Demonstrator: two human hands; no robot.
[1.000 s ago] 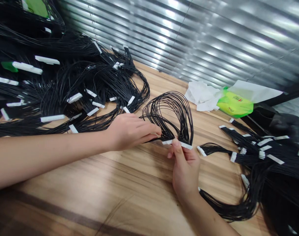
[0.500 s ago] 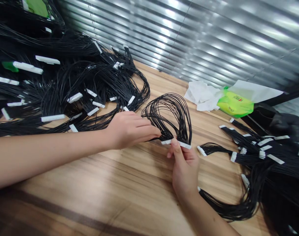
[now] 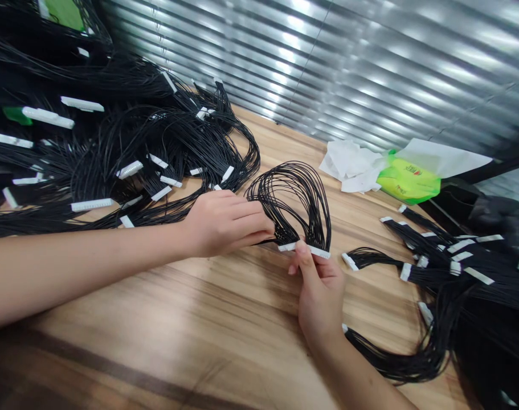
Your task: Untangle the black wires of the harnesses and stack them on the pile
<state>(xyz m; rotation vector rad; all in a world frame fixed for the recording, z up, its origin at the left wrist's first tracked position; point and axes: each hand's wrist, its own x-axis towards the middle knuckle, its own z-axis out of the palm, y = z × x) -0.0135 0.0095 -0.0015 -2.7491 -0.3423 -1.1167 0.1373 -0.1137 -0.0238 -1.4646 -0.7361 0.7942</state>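
A black wire harness point(image 3: 304, 188) arches in a loop over the table, its wires running into a long white connector point(image 3: 320, 251). My right hand point(image 3: 321, 290) pinches that connector between thumb and fingers. My left hand point(image 3: 229, 224) is closed around the wires on the loop's left side, palm down, with its fingertips near the connector's left end. Part of the bundle is hidden under the left hand.
A large heap of black harnesses point(image 3: 126, 136) with white connectors covers the left side. More harnesses point(image 3: 438, 273) lie at the right. White tissues point(image 3: 353, 165) and a green tissue pack point(image 3: 408, 179) rest by the corrugated metal wall point(image 3: 310, 68). The wooden table point(image 3: 191, 330) spreads below.
Both hands and the held harness have shifted very slightly to the left. The grip of each hand looks the same.
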